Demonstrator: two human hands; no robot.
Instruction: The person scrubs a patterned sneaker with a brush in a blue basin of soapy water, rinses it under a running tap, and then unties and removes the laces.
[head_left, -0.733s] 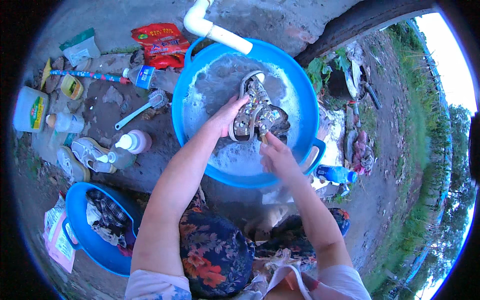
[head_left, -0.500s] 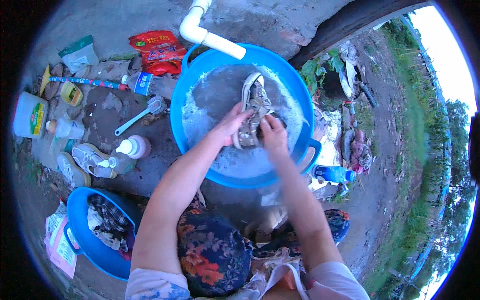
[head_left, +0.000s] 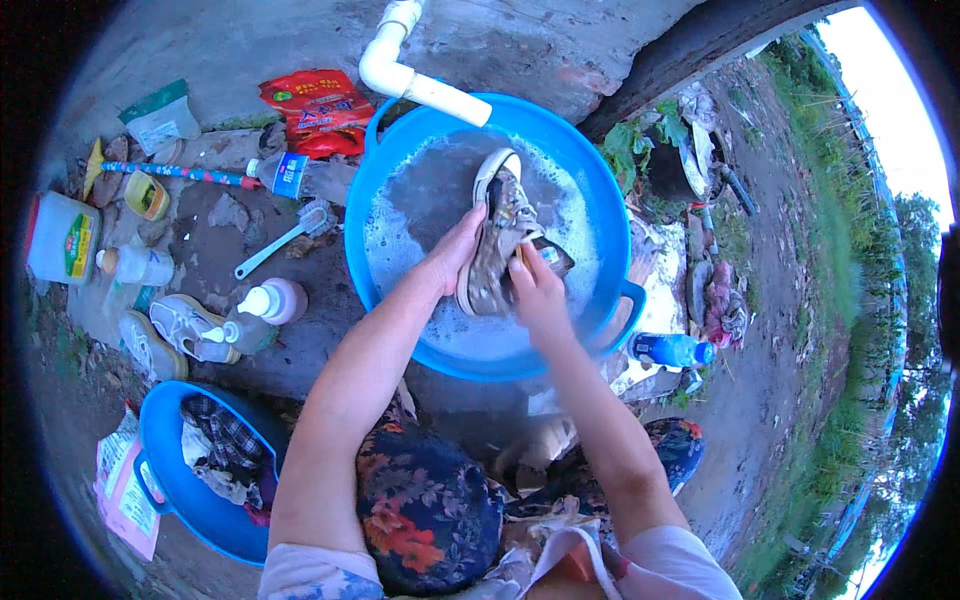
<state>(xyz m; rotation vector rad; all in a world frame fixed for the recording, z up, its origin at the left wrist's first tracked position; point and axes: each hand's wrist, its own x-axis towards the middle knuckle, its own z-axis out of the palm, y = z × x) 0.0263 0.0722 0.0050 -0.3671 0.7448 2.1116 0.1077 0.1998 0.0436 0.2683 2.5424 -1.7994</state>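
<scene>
A brown-and-white patterned sneaker (head_left: 500,220) is held over a large blue basin (head_left: 612,200) of grey, sudsy water. Its pale toe points away from me. My left hand (head_left: 461,246) is closed round the sneaker's left side. Over the sneaker's right side, near the heel, my right hand (head_left: 540,288) has its fingers bent together. A small yellowish edge shows at those fingertips; the rest of what they grip is hidden. A white pipe (head_left: 440,97) reaches over the basin's far rim.
To the left lie a scrub brush (head_left: 285,240), a pump bottle (head_left: 277,301) and a pair of pale sneakers (head_left: 180,325). A smaller blue tub (head_left: 165,430) with clothes stands near left. Right of the basin lies a blue bottle (head_left: 668,349); a red packet (head_left: 318,110) lies behind.
The sneaker has turned slightly and come a little nearer, showing more of its side. My right hand has shifted down toward its heel. My left hand keeps its hold.
</scene>
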